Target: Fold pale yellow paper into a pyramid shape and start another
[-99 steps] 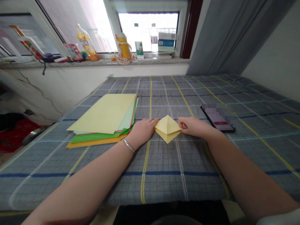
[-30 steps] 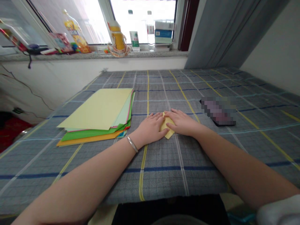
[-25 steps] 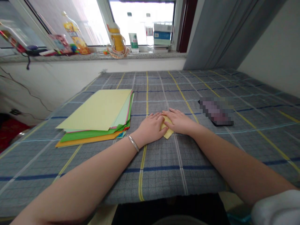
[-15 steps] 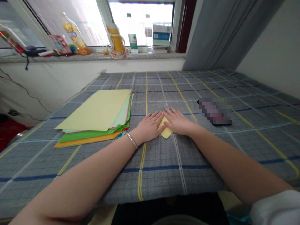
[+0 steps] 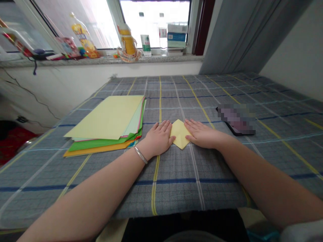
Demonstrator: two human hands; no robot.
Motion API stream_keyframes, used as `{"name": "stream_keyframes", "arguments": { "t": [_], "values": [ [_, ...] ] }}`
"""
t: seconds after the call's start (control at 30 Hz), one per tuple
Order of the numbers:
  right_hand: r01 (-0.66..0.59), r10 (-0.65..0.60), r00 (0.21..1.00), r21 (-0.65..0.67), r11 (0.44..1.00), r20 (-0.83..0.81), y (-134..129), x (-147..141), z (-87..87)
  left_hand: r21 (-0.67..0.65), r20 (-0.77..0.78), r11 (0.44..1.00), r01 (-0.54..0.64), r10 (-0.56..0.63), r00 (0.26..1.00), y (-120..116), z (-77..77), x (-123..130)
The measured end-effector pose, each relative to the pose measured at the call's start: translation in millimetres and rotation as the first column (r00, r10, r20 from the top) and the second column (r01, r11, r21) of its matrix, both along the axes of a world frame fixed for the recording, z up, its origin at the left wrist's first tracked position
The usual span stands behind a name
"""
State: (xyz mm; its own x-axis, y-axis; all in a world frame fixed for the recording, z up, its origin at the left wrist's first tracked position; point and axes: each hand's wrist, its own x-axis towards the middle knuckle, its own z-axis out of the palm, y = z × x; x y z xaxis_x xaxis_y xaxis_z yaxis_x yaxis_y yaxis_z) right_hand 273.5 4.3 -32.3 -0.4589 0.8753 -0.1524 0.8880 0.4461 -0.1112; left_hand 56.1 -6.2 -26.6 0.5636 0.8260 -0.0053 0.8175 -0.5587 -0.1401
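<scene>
Two bare hands, the left hand point(image 5: 157, 136) and the right hand point(image 5: 202, 135), lie flat, fingers released, on a plaid cloth point(image 5: 176, 191), apparently touching a folded yellow paper point(image 5: 179, 134) between them; coloured paper sheets point(image 5: 106, 117) lie at 10 o'clock, a window point(image 5: 153, 27) at 12.

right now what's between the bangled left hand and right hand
A folded yellow paper diamond lies between the left hand and right hand, in the head view.
</scene>
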Motion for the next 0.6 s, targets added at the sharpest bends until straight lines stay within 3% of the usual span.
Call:
{"name": "stream_keyframes", "arguments": {
  "t": [0.3, 0.6],
  "values": [
    [0.036, -0.032, 0.997, -0.059, 0.998, 0.07, -12.4, -3.2, 16.4, 0.139, 0.008, 0.99, -0.02, 0.019, 1.0, -15.4, 3.4, 4.0],
    [-0.083, 0.079, 0.996, 0.092, 0.992, 0.04, -19.0, 16.5, 17.1, 0.128, -0.041, 0.992, -0.013, 0.019, 0.999, -18.2, 19.4, 7.8]
  ]
}}
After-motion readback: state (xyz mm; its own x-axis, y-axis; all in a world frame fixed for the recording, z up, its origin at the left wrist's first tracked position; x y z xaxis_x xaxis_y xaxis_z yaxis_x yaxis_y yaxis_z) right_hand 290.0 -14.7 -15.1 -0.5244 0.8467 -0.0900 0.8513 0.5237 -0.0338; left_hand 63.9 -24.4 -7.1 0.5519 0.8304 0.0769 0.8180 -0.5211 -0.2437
